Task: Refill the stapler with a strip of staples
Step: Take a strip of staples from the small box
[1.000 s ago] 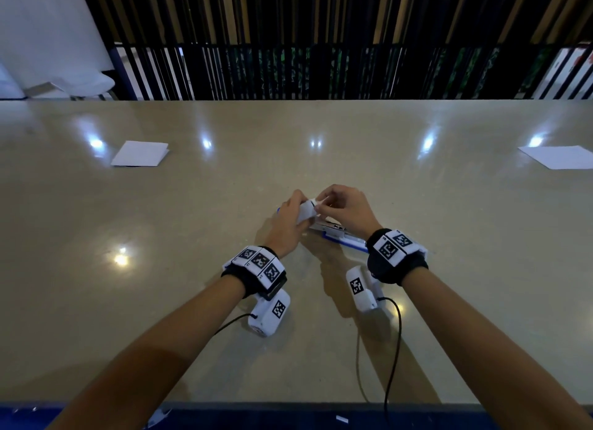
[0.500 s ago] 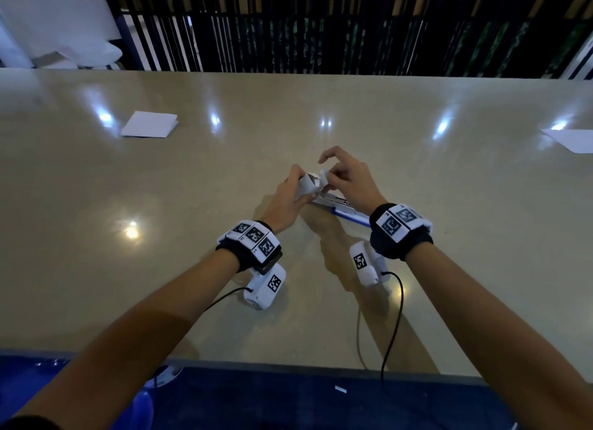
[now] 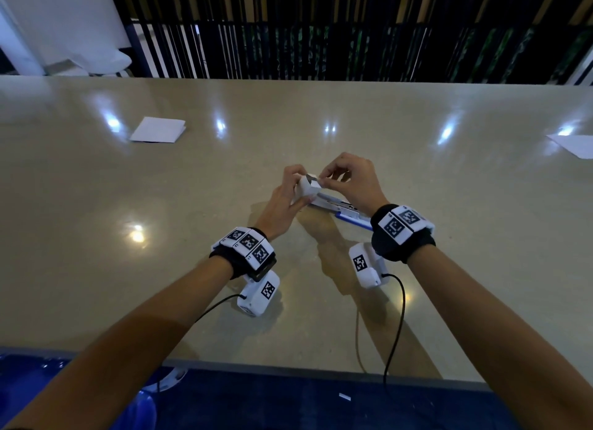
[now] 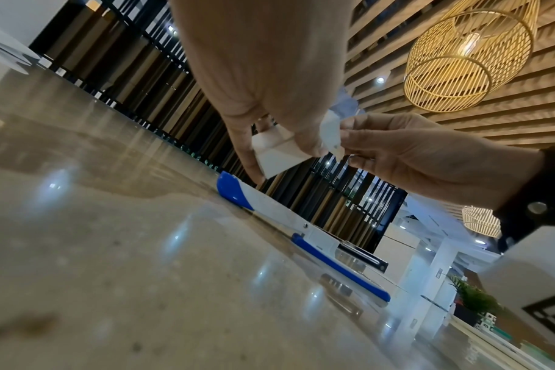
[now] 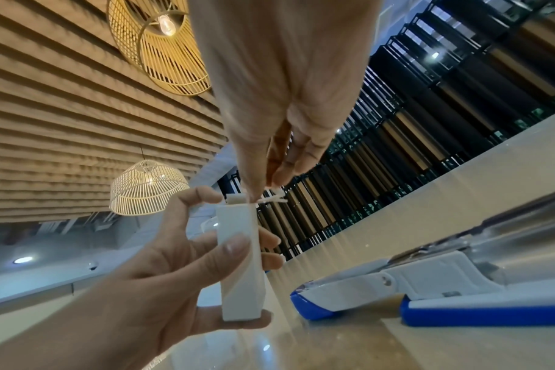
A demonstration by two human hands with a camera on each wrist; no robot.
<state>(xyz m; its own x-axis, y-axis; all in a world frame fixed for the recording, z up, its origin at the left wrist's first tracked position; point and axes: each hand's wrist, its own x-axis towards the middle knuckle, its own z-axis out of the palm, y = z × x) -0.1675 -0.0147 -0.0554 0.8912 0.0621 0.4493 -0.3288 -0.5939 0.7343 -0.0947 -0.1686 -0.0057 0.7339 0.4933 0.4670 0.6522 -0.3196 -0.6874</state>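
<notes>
A small white staple box (image 3: 307,188) is gripped in my left hand (image 3: 296,182), thumb on one side and fingers on the other, a little above the table. My right hand (image 3: 322,181) pinches the white flap (image 5: 274,197) at the box's open end between thumb and fingers. In the right wrist view the box (image 5: 241,262) stands upright in the left hand (image 5: 251,250), with the right hand (image 5: 260,191) above it. The blue and white stapler (image 3: 340,207) lies swung open on the table, right under both hands. No staples show.
A folded white paper (image 3: 158,130) lies at the far left of the beige table (image 3: 449,269), and another sheet (image 3: 574,145) at the far right edge. A dark slatted screen (image 3: 321,28) stands behind the table. The table's front edge (image 3: 288,365) is close to my body.
My right hand's fingers, spread half a second ago, have closed into a pinch on the box's flap. The left hand keeps the box over the stapler.
</notes>
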